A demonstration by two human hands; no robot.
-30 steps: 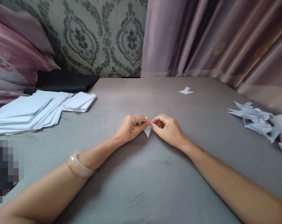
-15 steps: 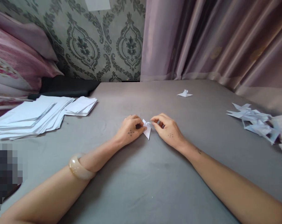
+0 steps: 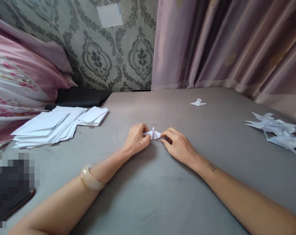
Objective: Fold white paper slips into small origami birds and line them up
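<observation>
Between my two hands is a small white paper crane (image 3: 155, 134), its wings spread sideways and a thin point standing up in its middle. My left hand (image 3: 137, 138) pinches the crane's left wing between thumb and fingers. At the other side, my right hand (image 3: 176, 142) is closed on the tip of the right wing. Fingertips cover both wing ends. A pale bangle (image 3: 90, 179) sits on my left forearm.
Stacked white paper sheets (image 3: 47, 125) and a smaller stack (image 3: 93, 116) lie at the left. One folded crane (image 3: 198, 102) stands at the back right. Several more cranes are piled (image 3: 276, 129) at the far right. A black cloth (image 3: 83, 97) lies behind the stacks on the grey surface (image 3: 143, 195).
The crane has turned so its wings lie left to right. My right hand, apart from it before, now grips a wing. The camera view has shifted slightly.
</observation>
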